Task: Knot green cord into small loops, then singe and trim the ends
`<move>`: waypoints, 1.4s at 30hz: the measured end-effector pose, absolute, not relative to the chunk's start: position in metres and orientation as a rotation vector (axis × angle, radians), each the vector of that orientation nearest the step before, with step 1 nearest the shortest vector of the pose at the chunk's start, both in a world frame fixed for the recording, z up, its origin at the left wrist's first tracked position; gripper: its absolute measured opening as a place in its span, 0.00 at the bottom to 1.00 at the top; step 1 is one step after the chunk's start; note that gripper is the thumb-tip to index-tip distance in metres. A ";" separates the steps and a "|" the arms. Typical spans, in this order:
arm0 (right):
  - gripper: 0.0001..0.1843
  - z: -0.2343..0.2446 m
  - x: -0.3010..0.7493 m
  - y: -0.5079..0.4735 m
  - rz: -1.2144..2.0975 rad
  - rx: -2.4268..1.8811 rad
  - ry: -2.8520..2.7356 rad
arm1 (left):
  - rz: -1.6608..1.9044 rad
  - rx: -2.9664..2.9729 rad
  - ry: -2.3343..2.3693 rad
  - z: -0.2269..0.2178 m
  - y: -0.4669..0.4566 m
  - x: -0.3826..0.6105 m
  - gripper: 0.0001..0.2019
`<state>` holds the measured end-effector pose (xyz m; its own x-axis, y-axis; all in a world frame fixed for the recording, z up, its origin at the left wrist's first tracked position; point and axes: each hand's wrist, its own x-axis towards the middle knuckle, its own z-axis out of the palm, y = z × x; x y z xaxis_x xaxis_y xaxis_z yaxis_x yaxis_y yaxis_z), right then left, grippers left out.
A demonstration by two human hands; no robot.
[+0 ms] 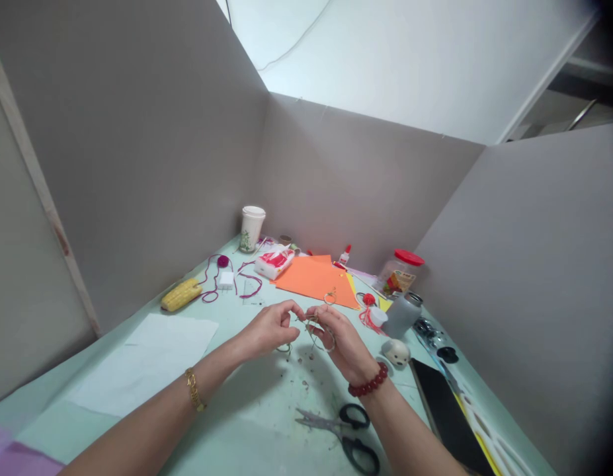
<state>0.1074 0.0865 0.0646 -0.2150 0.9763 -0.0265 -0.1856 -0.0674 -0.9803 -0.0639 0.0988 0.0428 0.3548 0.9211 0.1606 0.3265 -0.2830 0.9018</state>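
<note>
A pale green tabletop (237,430) fills a booth of grey panels, with the left panel (137,132), back panel (375,178) and right panel (539,264) rising behind its edges and a white ceiling (410,59) above. Over the middle of the surface, the right hand (343,337) has its thumb and fingers closed on a thin green ring (313,319), which hangs partly below the fingertips. The left hand (271,328) meets it from the other side, forefinger bent and thumb near; the strands are too fine here to tell whether it pinches one. Dark crumbs (306,383) are scattered below. Scissors (338,426) lie open just beside the right forearm, blades pointing left, limiting room on that side. Further right, a black slab (442,410), a grey bottle (404,316) and a red-lidded jar (399,271) crowd the border along the panel. Orange sheets (311,281) spread toward the back edge, beyond the hands. Leftward there is more room: a flat white sheet (147,363) lies beside the left forearm, with a corn cob (181,295) behind it near the left panel.
</note>
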 end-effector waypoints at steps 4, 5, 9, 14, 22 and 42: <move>0.09 0.065 0.111 0.086 1.508 -0.993 -1.194 | 0.924 1.796 1.098 0.042 0.099 -0.063 0.13; 0.09 0.065 0.112 0.086 1.512 -0.992 -1.195 | 0.929 1.796 1.103 0.042 0.099 -0.063 0.12; 0.08 0.064 0.112 0.084 1.553 -0.977 -1.199 | 0.939 1.753 1.115 0.043 0.098 -0.062 0.09; 0.06 0.062 0.113 0.083 1.618 -0.937 -1.284 | 0.981 1.771 1.231 0.045 0.097 -0.061 0.07; 0.10 0.065 0.118 0.082 1.585 -0.870 -1.346 | 1.030 1.717 1.234 0.042 0.100 -0.062 0.06; 0.11 0.056 0.113 0.089 1.529 -0.982 -1.142 | 0.749 2.184 1.357 0.045 0.095 -0.076 0.10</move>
<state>0.1128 0.0890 0.0558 -0.2209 0.9736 -0.0569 -0.2219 -0.1070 -0.9692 -0.0759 0.0953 0.0449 0.3653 0.9078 0.2060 0.6578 -0.4083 0.6329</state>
